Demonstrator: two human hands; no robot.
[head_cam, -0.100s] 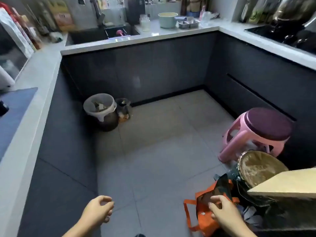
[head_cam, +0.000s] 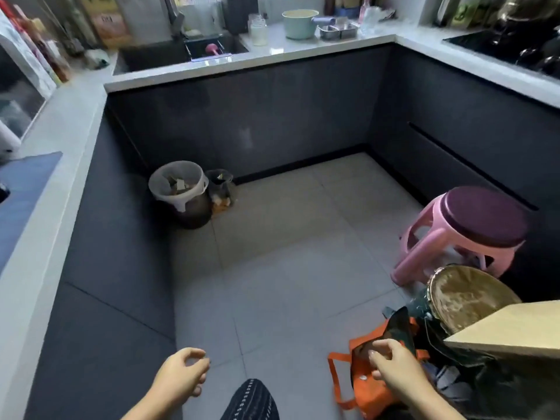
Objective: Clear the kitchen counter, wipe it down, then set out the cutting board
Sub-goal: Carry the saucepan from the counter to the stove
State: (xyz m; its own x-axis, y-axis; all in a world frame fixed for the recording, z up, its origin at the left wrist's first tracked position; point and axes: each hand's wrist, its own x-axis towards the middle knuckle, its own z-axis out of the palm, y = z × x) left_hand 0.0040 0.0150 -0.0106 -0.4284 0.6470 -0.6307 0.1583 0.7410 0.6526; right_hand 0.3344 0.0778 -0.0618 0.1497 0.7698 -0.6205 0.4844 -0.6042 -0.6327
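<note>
I look down into a U-shaped kitchen. The pale counter (head_cam: 69, 122) runs along the left, the back and the right. A green pot (head_cam: 298, 24), a white jar (head_cam: 259, 33) and metal trays (head_cam: 338, 31) stand on the back counter beside the sink (head_cam: 169, 54). My left hand (head_cam: 181, 375) hangs over the floor, fingers loosely curled, holding nothing. My right hand (head_cam: 394, 363) hovers over an orange bag (head_cam: 362, 386) on the floor, fingers apart, holding nothing. No cutting board is clearly identifiable.
A lined bin (head_cam: 180, 192) and a small dark bag (head_cam: 219, 189) sit in the floor's far left corner. A pink stool (head_cam: 463, 234), a round woven lid (head_cam: 466, 298) and a cardboard box (head_cam: 515, 331) crowd the right. A blue mat (head_cam: 21, 192) lies on the left counter. A black hob (head_cam: 509, 47) is at the right.
Both hands have risen a little in the view. A knee in dark patterned cloth now shows at the bottom edge.
</note>
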